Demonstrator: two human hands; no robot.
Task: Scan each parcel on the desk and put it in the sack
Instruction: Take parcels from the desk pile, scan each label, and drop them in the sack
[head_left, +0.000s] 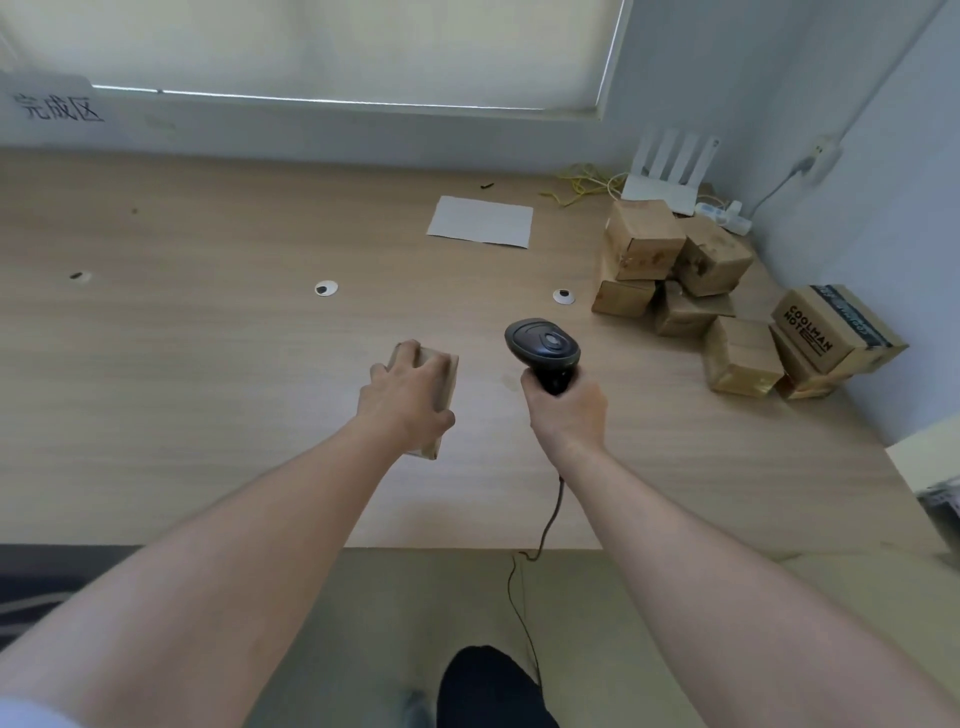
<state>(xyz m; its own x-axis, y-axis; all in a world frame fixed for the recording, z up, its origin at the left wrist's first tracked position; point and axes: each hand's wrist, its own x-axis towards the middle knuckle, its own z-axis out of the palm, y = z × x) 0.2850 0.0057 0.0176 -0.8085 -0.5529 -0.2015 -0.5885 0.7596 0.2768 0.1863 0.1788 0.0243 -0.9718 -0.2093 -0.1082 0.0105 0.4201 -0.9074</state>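
A small parcel (435, 384) is held against the desk (208, 364) by the left hand (408, 397), whose fingers are curled over its far edge and near side. The scanner (543, 345) is gripped by its handle in the right hand (566, 408), fingers wrapped round it, with its head raised just to the right of the parcel and its cord (545, 525) trailing off the desk's front edge. The scanning step is judged to be in hand for this parcel; whether a label faces the scanner cannot be told, since the top is mostly covered by the hand. A pile of boxes (691, 291) is left unscanned at the desk's right end, well apart from the hands, so the task is judged far from done. The sack is not in view. Next, the scanner's head would need to be aimed at the parcel's label, the parcel being turned if the label is hidden.
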